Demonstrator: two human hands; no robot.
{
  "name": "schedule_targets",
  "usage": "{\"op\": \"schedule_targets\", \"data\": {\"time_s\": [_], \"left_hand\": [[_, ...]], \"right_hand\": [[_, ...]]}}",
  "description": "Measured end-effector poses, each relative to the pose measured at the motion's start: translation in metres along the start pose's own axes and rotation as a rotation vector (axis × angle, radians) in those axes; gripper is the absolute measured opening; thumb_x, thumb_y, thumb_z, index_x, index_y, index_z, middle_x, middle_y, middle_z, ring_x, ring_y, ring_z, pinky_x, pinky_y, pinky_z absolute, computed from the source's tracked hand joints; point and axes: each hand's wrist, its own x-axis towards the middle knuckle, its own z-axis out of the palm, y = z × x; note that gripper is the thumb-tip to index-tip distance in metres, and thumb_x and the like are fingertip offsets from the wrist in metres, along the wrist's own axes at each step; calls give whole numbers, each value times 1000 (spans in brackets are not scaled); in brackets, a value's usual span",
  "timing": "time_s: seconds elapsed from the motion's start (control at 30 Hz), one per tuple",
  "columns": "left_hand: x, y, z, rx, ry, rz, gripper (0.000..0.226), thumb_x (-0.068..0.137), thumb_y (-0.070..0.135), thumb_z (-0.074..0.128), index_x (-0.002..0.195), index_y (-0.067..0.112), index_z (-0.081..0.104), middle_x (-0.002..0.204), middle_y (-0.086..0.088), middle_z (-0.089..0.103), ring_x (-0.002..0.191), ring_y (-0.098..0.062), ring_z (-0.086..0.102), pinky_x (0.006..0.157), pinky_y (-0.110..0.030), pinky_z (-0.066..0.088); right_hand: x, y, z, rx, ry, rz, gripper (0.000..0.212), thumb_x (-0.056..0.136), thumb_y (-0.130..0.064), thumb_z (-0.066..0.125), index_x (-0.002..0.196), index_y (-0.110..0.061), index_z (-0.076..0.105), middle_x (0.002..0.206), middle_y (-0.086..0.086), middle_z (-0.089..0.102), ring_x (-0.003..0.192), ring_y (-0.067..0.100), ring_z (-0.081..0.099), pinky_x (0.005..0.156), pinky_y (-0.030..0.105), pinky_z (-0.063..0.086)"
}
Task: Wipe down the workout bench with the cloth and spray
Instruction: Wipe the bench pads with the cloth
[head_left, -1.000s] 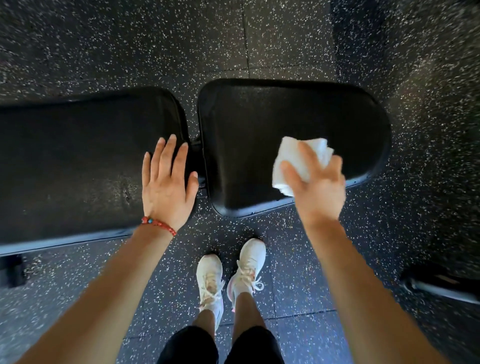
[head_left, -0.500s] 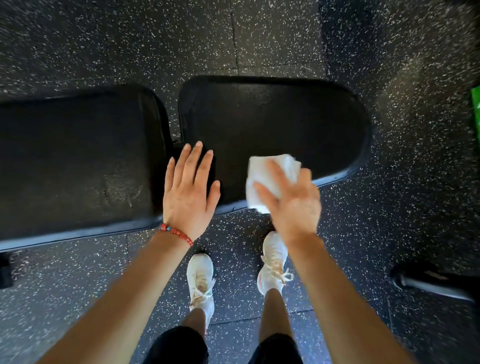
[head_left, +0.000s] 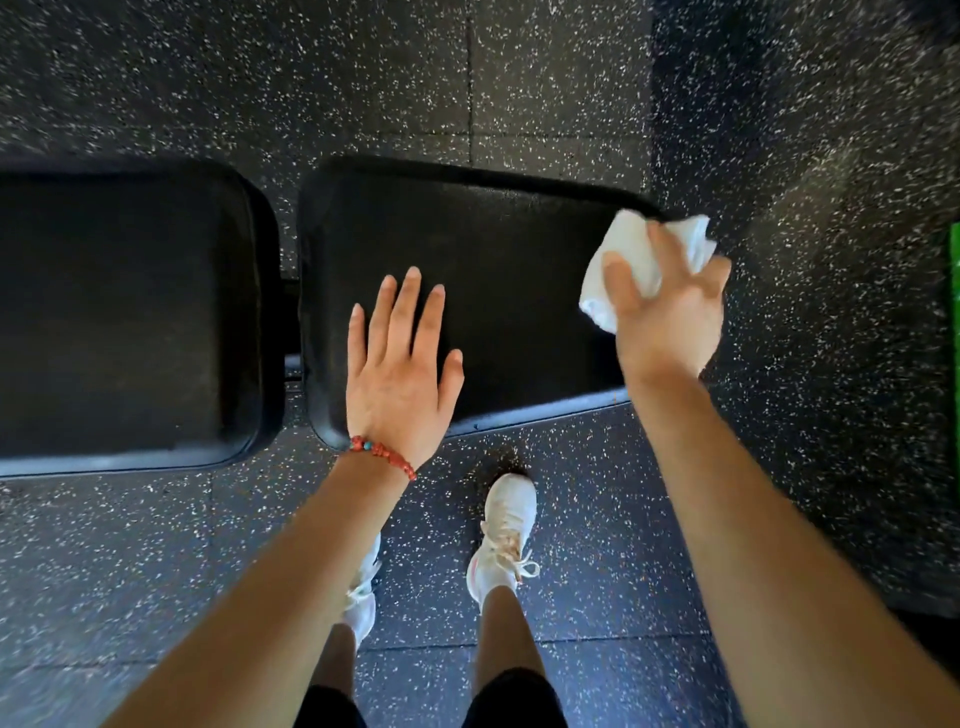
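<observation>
- Flat on the right-hand bench pad (head_left: 493, 270), the left hand (head_left: 397, 374) rests with fingers straight and spread.
- At three o'clock, the right hand (head_left: 670, 317) grips a crumpled white cloth (head_left: 636, 260) over the pad's far end.

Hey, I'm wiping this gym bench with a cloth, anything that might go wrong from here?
The white cloth in your right hand sits at the far right edge of the seat pad, so the stroke may slide off and miss that end. Your left hand lies flat on the same pad, so the patch beneath it may stay unwiped. No spray bottle is in view, so the wipe may be dry.
</observation>
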Motion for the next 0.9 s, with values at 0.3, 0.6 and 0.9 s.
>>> {"op": "schedule_targets", "data": {"time_s": [0.3, 0.6, 0.9], "left_hand": [[1, 0, -2, 8, 9, -7, 53, 90, 30, 42, 137, 6, 44, 146, -16, 38, 136, -31, 27, 112, -48, 16], [1, 0, -3, 5, -1, -9, 52, 90, 29, 43, 136, 6, 45, 146, -16, 37, 136, -33, 29, 112, -48, 18], [0, 1, -2, -5, 5, -11, 52, 90, 29, 42, 136, 6, 44, 146, -16, 37, 136, -32, 29, 112, -48, 17]], "right_hand": [[-22, 25, -6, -21, -41, -39, 49, 86, -50, 53, 131, -30, 47, 119, 22, 44, 85, 40, 53, 76, 44, 46], [-14, 27, -13, -40, -79, -92, 49, 82, -48, 60, 125, -28, 54, 115, 23, 47, 85, 43, 54, 75, 49, 49], [39, 7, -11, -9, -93, -39, 50, 85, -52, 52, 132, -37, 43, 126, 15, 40, 102, 38, 52, 88, 40, 41]]}}
